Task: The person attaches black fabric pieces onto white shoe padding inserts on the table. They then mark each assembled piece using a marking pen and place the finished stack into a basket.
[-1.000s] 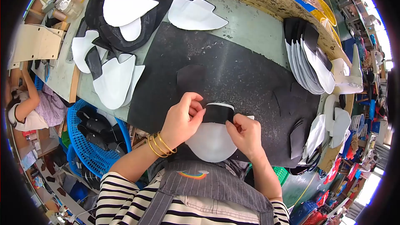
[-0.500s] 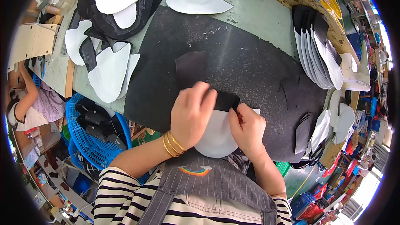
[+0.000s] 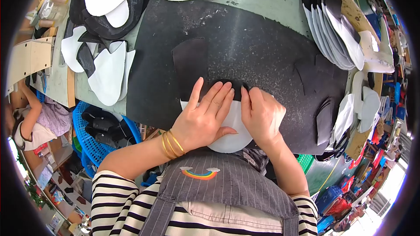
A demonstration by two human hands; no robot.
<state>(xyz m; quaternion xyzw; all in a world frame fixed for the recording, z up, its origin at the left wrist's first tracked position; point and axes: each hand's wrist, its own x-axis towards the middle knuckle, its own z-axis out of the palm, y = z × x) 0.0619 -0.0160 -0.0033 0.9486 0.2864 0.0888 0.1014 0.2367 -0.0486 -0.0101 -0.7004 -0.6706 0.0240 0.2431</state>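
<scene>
A white shoe-upper-shaped piece [image 3: 232, 143] lies at the front edge of the black mat [image 3: 258, 46], with a black strip [image 3: 237, 91] along its far side. Flat on both is my left hand [image 3: 199, 122], its fingers stretched out and spread. My right hand [image 3: 264, 116] is closed, thumb and forefinger pinching the strip's right end. Part of the white piece is hidden beneath my hands. Just beyond my left fingers rests a loose black piece [image 3: 190, 65].
White and black pieces [image 3: 107, 76] are heaped at the left. A fanned stack [image 3: 330, 35] stands at the back right, with small black pieces [image 3: 324, 120] below it. A blue basket [image 3: 94, 137] holds dark items. Another person [image 3: 41, 118] is at far left.
My left hand has gone from blurred, bent fingers above the strip to lying flat and spread on the piece. My right hand still pinches the strip's right end. The view has shifted slightly.
</scene>
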